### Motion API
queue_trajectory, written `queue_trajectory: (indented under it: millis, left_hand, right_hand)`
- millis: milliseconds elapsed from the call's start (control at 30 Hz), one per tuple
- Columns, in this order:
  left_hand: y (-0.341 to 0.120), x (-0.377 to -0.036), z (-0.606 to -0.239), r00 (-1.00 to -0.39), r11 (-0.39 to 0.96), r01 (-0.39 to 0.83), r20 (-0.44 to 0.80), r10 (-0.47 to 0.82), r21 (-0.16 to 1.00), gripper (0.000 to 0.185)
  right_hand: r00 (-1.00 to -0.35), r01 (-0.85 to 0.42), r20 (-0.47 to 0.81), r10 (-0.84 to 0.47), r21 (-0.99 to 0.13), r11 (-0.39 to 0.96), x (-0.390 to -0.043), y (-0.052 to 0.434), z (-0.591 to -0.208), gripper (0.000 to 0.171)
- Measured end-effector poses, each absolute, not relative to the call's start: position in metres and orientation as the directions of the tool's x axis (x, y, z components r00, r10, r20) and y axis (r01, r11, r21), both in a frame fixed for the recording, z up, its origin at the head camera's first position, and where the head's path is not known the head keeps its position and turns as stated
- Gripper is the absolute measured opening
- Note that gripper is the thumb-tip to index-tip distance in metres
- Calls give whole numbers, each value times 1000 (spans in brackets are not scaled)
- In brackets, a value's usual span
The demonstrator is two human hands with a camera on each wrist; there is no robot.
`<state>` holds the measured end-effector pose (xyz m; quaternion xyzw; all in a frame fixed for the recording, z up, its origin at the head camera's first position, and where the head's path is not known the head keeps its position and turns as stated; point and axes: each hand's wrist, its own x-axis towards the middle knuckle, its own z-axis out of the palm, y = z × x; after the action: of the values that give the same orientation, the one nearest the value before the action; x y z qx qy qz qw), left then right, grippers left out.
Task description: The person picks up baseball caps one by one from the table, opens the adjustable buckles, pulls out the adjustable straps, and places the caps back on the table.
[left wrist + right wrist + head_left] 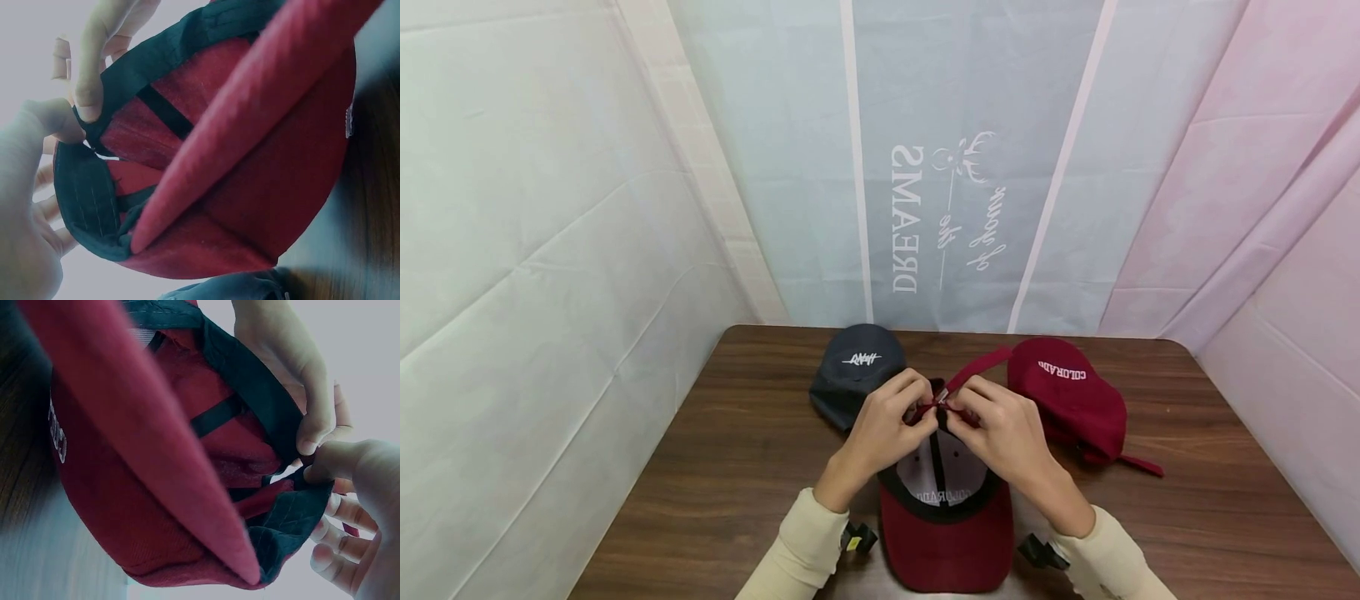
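Observation:
A dark red cap (pixel 947 533) lies upside down on the wooden table (pixel 715 467), brim toward me, with its black sweatband (pixel 87 200) and white lining showing. Both hands are at its back opening. My left hand (pixel 917 406) pinches the band edge between thumb and fingers, and my right hand (pixel 962 408) pinches it right beside that, the fingertips nearly meeting. A red strap (pixel 977 371) sticks up and to the right from between them. In the left wrist view my left hand's thumb (pixel 62 125) presses on the band. The right wrist view shows the cap (pixel 125 487) and my right hand (pixel 319 469) on the band.
A navy cap (pixel 857 371) with white lettering sits behind my left hand. A maroon cap (pixel 1067 392) marked COLORADO lies at the back right, its strap trailing right. Cloth sheets wall in the table on three sides.

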<state>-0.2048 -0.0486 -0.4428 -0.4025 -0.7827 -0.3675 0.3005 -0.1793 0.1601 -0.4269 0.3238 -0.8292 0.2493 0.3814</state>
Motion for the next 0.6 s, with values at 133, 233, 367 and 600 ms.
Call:
queue_trajectory:
  millis: [133, 233, 367, 600]
  left_hand:
    - [-49, -205, -444, -481, 416, 854, 778, 403, 312, 20]
    - [-51, -205, -443, -480, 421, 852, 784, 394, 310, 21]
    - [-53, -205, -443, -484, 424, 850, 782, 392, 314, 21]
    - [-56, -205, -442, -493, 424, 844, 788, 369, 329, 21]
  right_hand:
    - [-510, -722, 792, -337, -180, 668, -178, 160, -426, 22]
    - [-517, -709, 793, -321, -187, 680, -178, 162, -425, 23]
    - [-520, -704, 796, -310, -194, 684, -178, 164, -423, 24]
    - [-521, -682, 808, -277, -199, 703, -180, 170, -423, 24]
